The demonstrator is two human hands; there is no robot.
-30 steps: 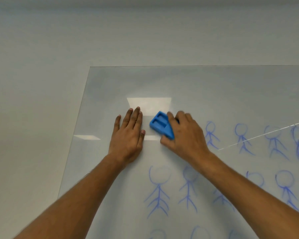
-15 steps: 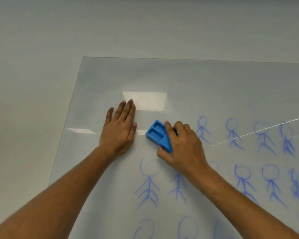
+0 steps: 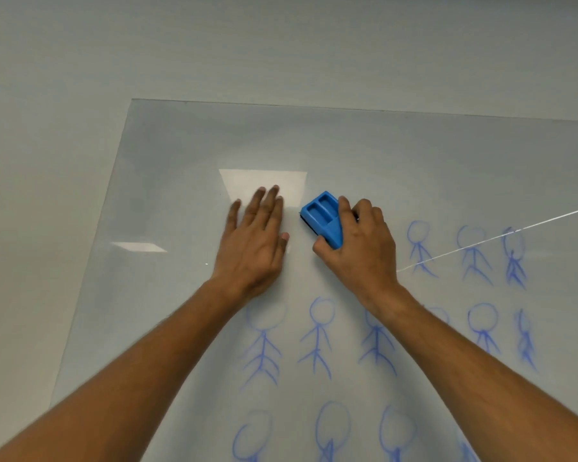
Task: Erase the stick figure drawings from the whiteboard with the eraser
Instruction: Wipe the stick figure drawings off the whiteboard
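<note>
A glossy whiteboard (image 3: 181, 155) lies flat on a pale table. My right hand (image 3: 361, 248) grips a blue eraser (image 3: 324, 218) and presses it on the board near the middle. My left hand (image 3: 254, 241) lies flat on the board just left of the eraser, fingers together and pointing away from me. Blue stick figures (image 3: 317, 335) fill the board in rows: one row to the right of my right hand, a second row under my forearms, a third at the bottom edge of view. The board's upper left part shows no drawings.
The pale table (image 3: 47, 161) surrounds the board on the left and far side. A thin white line (image 3: 501, 238) runs across the board at the right. Bright ceiling-light reflections (image 3: 264, 181) sit beyond my left hand.
The eraser in my right hand slid toward me and then back away. The view shifted, so more rows of figures show at the bottom. My left hand stays flat on the board.
</note>
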